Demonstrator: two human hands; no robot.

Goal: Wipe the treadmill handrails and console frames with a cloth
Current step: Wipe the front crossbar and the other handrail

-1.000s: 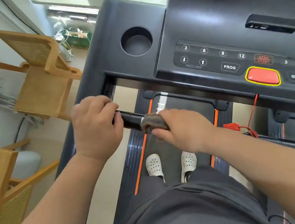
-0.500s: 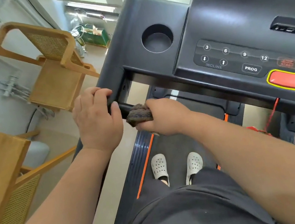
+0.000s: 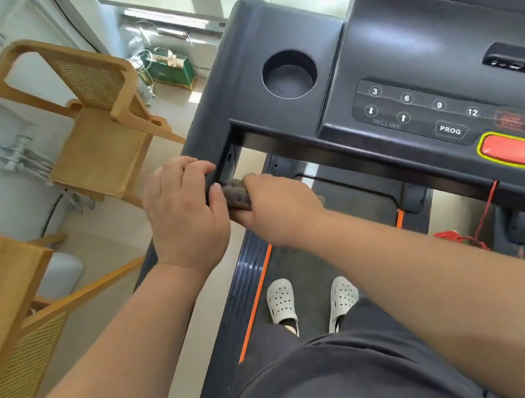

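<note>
My right hand (image 3: 272, 205), clenched on the crumpled brown-grey cloth (image 3: 236, 196), has slid leftward along the black handrail bar, now touching my left hand (image 3: 183, 212), which grips it beside the black console frame (image 3: 262, 42); this stretch looks finished.
</note>
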